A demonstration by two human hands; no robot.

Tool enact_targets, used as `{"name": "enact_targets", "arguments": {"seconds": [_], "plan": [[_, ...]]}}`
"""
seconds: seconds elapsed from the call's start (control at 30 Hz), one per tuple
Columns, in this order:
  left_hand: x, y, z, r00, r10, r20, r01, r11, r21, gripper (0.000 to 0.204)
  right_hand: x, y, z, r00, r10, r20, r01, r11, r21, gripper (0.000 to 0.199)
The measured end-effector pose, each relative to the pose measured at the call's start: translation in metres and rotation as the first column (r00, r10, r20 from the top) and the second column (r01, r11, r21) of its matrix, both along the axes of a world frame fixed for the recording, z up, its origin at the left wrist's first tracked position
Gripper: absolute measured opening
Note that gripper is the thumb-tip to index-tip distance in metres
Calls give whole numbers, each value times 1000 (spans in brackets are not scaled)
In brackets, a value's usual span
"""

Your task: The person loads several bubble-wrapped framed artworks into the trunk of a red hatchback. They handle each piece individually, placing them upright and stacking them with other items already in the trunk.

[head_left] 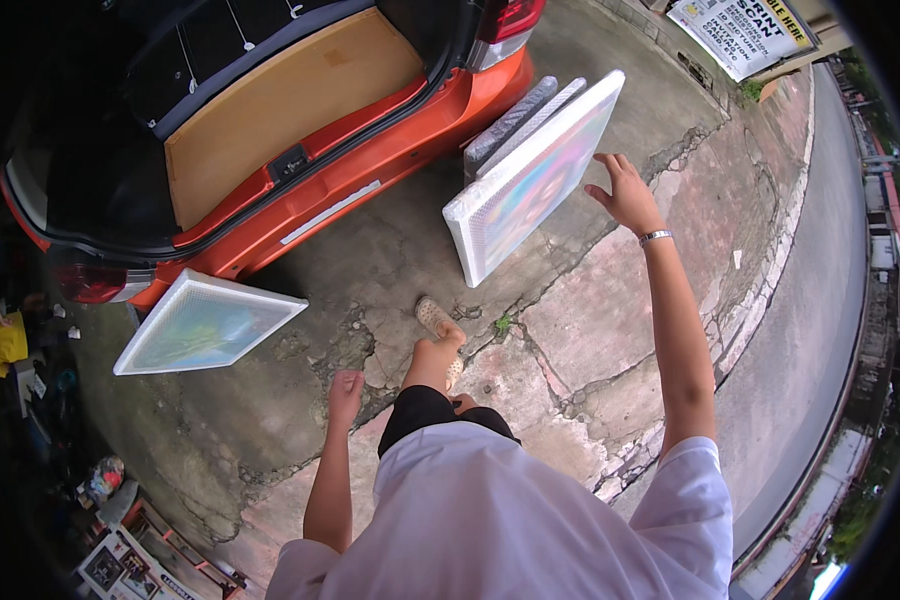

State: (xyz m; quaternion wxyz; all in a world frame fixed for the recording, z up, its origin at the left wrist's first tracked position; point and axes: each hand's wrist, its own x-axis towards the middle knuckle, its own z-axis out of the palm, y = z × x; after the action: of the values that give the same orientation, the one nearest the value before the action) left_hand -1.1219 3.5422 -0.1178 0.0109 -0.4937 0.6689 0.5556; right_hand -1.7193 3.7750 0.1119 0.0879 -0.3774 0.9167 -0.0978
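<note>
Red-orange car (400, 165) parked rear-on, its tailgate end faced; at the left end of its bumper a clear-wrapped pale panel (210, 325) with blue-green colouring is stood tilted on cracked concrete (370, 270). At the other end, a large wrapped picture panel (540, 185), white-edged and pastel, is stood nearly on edge; behind it, wrapped slabs (510, 120) are stacked close, partly hidden by it. Access to the car's rear corner on that side is blocked by this group, while open ground is left between the two sets. The right hand (627, 195), banded at the wrist by a metallic bracelet (655, 236), is held beside the large panel's near edge, fingers spread and thumb apart; whether contact is made cannot be told. The left hand (346, 397) is held low over the concrete, fingers seemingly curled; whether anything is gripped cannot be told. A small weed (503, 323) is rooted in a crack near the clogged foot (433, 315). A printed sign (745, 35) is mounted at upper right; a yellow item (3, 338) is seen at far left. The car's open boot (100, 180) is floored partly with a brown board (300, 110); white cords (240, 30) are hung above it.
</note>
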Motion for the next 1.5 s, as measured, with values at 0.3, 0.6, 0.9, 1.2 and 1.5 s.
{"name": "enact_targets", "arguments": {"seconds": [0.3,0.6,0.9,1.2,1.5], "plan": [[-244,24,-63,942,330,-63,-299,909,291,63,-139,119,-139,604,-557,570,756,627,-189,61],[-424,83,-130,477,810,-342,-713,584,389,60,-427,92,-263,509,-383,771,844,400,-358,84],[-437,128,-144,141,911,-387,-872,299,387,61,-523,76,-376,468,27,883,845,278,-457,89],[-421,239,-186,327,856,-400,-578,516,632,80,-497,172,-470,319,-263,911,764,640,-83,60],[-386,305,-153,228,918,-324,-711,384,589,88,-458,193,-420,410,-192,892,712,678,-181,71]]}}
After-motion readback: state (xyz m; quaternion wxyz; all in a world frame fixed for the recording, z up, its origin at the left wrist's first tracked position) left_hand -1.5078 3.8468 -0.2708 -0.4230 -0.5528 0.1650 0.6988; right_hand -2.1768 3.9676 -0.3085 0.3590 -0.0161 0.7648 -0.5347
